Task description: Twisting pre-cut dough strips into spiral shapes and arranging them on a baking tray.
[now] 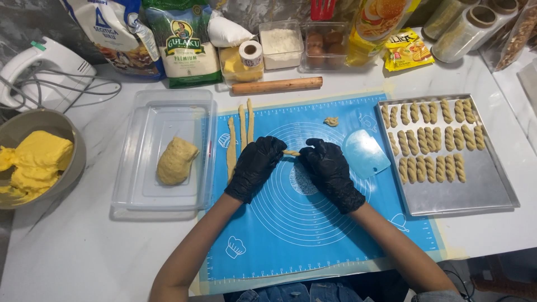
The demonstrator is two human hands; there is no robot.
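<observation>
From the head view, the left hand (255, 166) and the right hand (329, 169), both in black gloves, pinched a short dough strip (291, 152) between their fingertips, each grip pressed onto one end, just above the blue baking mat (291, 235). Three long dough ropes (241, 130) lay on the mat near the left hand. A pale scraper (364, 152) rested just beside the right hand, and twisted pieces (430, 140) filled the metal tray (464, 190) on the surface

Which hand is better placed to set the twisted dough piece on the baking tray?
Probably the right hand: it lies nearer the tray, which sits on its side, and already pinches the dough piece.
</observation>
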